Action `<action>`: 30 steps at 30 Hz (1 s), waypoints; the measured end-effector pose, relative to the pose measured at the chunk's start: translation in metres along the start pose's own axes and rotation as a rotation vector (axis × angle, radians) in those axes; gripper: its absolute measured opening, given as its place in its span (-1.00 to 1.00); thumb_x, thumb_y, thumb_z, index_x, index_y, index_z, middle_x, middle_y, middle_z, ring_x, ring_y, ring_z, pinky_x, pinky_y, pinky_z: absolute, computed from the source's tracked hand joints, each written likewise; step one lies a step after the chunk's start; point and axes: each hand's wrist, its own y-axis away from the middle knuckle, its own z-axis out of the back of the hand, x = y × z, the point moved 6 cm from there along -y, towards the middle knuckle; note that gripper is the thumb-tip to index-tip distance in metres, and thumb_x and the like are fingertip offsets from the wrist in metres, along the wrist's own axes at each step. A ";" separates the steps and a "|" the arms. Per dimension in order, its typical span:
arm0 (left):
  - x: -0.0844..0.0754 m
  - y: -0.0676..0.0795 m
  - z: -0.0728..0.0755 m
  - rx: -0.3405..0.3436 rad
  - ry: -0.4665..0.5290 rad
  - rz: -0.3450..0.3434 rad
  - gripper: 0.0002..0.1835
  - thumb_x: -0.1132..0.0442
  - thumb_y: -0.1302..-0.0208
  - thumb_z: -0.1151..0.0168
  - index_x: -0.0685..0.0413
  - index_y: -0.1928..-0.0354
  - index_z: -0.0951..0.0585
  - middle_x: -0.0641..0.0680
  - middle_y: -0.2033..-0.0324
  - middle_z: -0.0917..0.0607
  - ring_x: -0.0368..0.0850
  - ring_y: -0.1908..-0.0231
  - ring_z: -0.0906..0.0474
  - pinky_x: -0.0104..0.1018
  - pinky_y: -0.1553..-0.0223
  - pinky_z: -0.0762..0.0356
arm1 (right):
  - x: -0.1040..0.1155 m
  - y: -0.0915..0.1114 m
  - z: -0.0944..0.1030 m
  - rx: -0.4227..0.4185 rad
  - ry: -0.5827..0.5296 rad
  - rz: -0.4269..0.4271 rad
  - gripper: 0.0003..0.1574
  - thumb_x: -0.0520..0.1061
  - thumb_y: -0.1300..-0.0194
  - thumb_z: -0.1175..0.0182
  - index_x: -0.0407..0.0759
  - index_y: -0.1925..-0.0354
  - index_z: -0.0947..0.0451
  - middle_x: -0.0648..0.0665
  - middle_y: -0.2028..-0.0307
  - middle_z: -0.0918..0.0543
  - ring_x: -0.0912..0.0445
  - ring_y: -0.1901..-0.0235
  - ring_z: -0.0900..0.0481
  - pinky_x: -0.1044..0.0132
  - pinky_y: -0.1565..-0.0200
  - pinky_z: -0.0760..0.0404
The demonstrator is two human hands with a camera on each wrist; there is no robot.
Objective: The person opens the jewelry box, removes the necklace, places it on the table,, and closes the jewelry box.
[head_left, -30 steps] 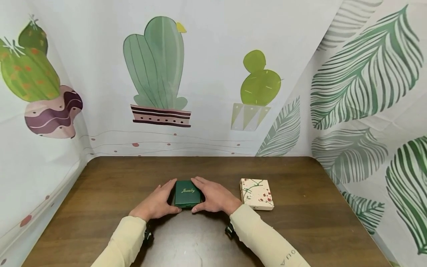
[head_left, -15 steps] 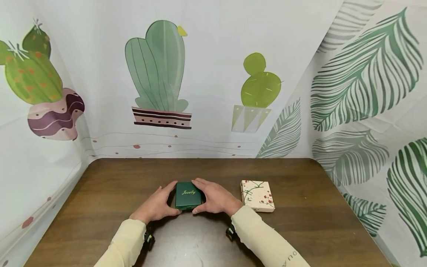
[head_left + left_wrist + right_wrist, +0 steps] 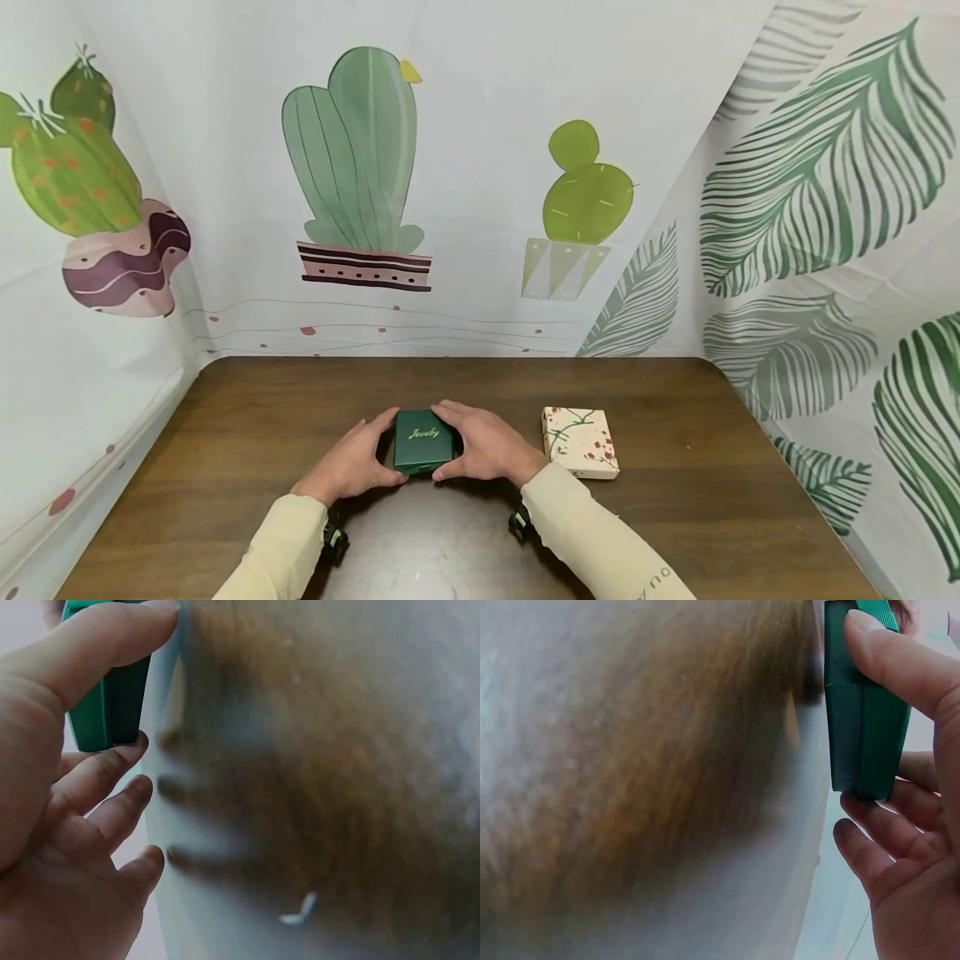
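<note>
A dark green jewelry box (image 3: 423, 440) with gold "Jewelry" lettering on its lid sits closed on the wooden table, between both hands. My left hand (image 3: 352, 462) grips its left side, thumb at the near corner and fingertips at the far one. From the right, my right hand (image 3: 487, 442) holds it the same way. In the left wrist view the thumb lies over one end of the green box (image 3: 90, 712), with a fingertip at the other end. The right wrist view shows the thumb and fingers about the box (image 3: 866, 739) likewise.
A flat cream box (image 3: 581, 442) with red blossoms and green branches lies right of the right hand, close to that wrist. The brown wooden table (image 3: 300, 392) ends at a white cloth backdrop (image 3: 480, 167) printed with cacti and leaves.
The head view has tilted up slightly, so everything sits a little lower in it. Both hands keep their hold on the jewelry box, which stays in place.
</note>
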 end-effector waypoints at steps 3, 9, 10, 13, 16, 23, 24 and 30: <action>-0.002 0.000 0.001 -0.006 -0.010 0.000 0.16 0.09 0.08 -0.69 0.12 -0.58 -0.26 0.22 -0.36 -0.58 0.53 -0.49 -0.21 0.38 -0.43 -0.29 | 0.001 0.000 0.002 -0.002 0.004 0.003 0.26 0.32 -0.11 -0.55 -0.13 -0.57 -0.26 -0.21 -0.54 -0.37 -0.04 -0.47 -0.44 0.09 -0.42 -0.50; -0.005 0.000 0.005 -0.015 -0.032 -0.005 0.16 0.10 0.10 -0.69 0.14 -0.57 -0.28 0.26 -0.36 -0.57 0.51 -0.47 -0.28 0.34 -0.38 -0.40 | 0.002 0.000 0.006 -0.007 0.011 0.018 0.26 0.31 -0.10 -0.56 -0.17 -0.56 -0.27 -0.23 -0.53 -0.39 -0.05 -0.48 -0.43 0.08 -0.44 -0.49; -0.006 0.000 0.006 -0.016 -0.032 -0.008 0.16 0.10 0.10 -0.69 0.15 -0.56 -0.28 0.27 -0.36 -0.57 0.52 -0.46 -0.28 0.35 -0.37 -0.40 | 0.002 0.000 0.007 -0.008 0.014 0.020 0.26 0.31 -0.10 -0.56 -0.17 -0.56 -0.28 -0.23 -0.53 -0.39 -0.05 -0.48 -0.43 0.08 -0.44 -0.48; -0.007 0.000 0.008 -0.019 -0.029 -0.014 0.15 0.11 0.10 -0.69 0.18 -0.56 -0.29 0.28 -0.34 -0.58 0.51 -0.44 -0.32 0.31 -0.35 -0.44 | 0.003 0.000 0.010 -0.015 0.019 0.026 0.26 0.31 -0.09 -0.56 -0.17 -0.56 -0.29 -0.24 -0.52 -0.40 -0.05 -0.48 -0.44 0.09 -0.44 -0.48; -0.009 -0.001 0.010 -0.024 -0.026 -0.022 0.15 0.11 0.11 -0.69 0.19 -0.55 -0.29 0.26 -0.29 -0.62 0.40 -0.37 -0.45 0.22 -0.29 -0.52 | 0.003 0.000 0.012 -0.018 0.025 0.030 0.26 0.31 -0.09 -0.57 -0.17 -0.55 -0.29 -0.24 -0.52 -0.41 -0.06 -0.47 -0.45 0.08 -0.43 -0.49; -0.015 0.000 0.015 -0.033 -0.024 -0.033 0.15 0.12 0.13 -0.69 0.18 -0.55 -0.30 0.18 -0.19 -0.68 0.01 -0.06 -0.60 0.01 -0.13 -0.59 | 0.007 -0.001 0.017 -0.016 0.032 0.035 0.23 0.30 -0.12 -0.55 -0.17 -0.55 -0.29 -0.22 -0.52 -0.41 -0.04 -0.46 -0.46 0.08 -0.43 -0.50; -0.015 0.001 0.016 -0.034 -0.022 -0.034 0.15 0.13 0.13 -0.69 0.18 -0.55 -0.30 0.18 -0.19 -0.68 0.00 -0.05 -0.60 0.00 -0.12 -0.59 | 0.008 -0.001 0.018 -0.016 0.031 0.036 0.23 0.30 -0.12 -0.56 -0.17 -0.55 -0.29 -0.22 -0.51 -0.41 -0.04 -0.46 -0.46 0.07 -0.42 -0.50; -0.018 0.001 0.017 -0.027 -0.003 -0.048 0.12 0.16 0.11 -0.68 0.18 -0.54 -0.31 0.09 -0.15 -0.71 -0.09 -0.01 -0.60 -0.06 -0.14 -0.59 | 0.010 0.001 0.021 -0.013 0.022 0.026 0.24 0.29 -0.11 -0.56 -0.16 -0.55 -0.29 -0.21 -0.52 -0.41 -0.05 -0.45 -0.47 0.07 -0.41 -0.51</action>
